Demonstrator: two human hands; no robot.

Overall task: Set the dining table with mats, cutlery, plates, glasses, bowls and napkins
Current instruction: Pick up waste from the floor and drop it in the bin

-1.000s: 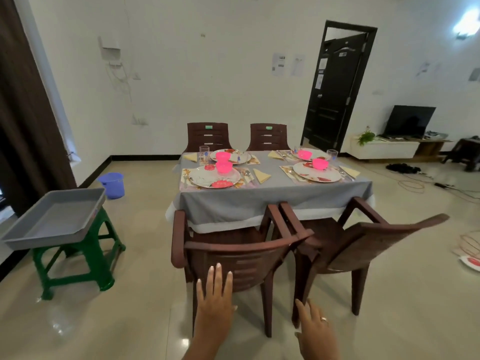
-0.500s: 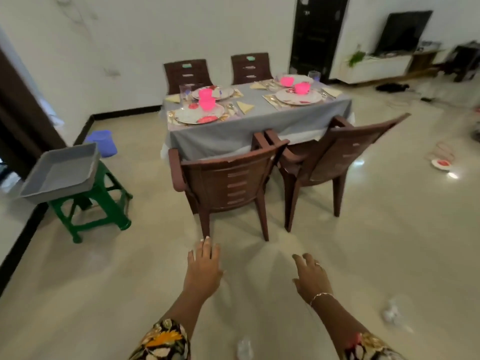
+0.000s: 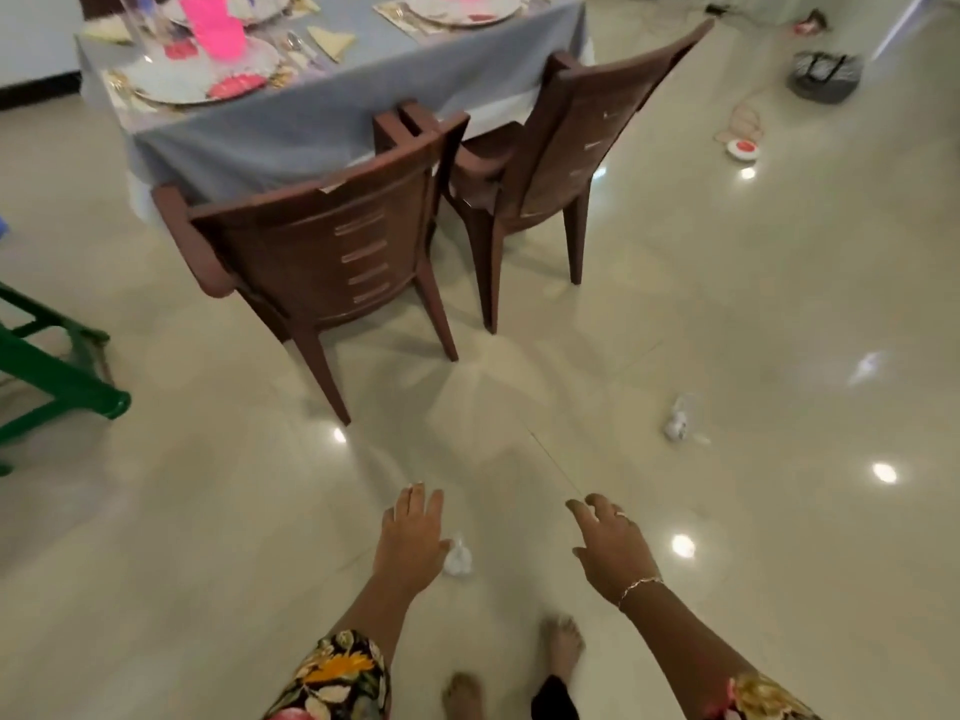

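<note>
The dining table point(image 3: 291, 137) with its grey cloth stands at the top left. On it lie a white plate point(image 3: 171, 83) with a pink bowl point(image 3: 215, 31), a second plate point(image 3: 462, 13), yellow napkins point(image 3: 332, 41), cutlery point(image 3: 301, 46) and a glass point(image 3: 137, 18). My left hand point(image 3: 410, 537) and my right hand point(image 3: 610, 543) hover low over the floor, well short of the table. Both have relaxed, spread fingers and hold nothing.
Two brown chairs point(image 3: 322, 252) point(image 3: 571, 127) stand pushed in at the table's near side. A green stool point(image 3: 47, 366) is at the left edge. Crumpled white scraps point(image 3: 457, 558) point(image 3: 678, 423) lie on the tiled floor, with a bag point(image 3: 823, 75) and a red-and-white disc point(image 3: 743, 148) at the far right. My bare feet point(image 3: 561, 646) show below.
The view has tilted down and backed away from the table. Both hands stay empty and now hang over bare floor instead of near the chair back.
</note>
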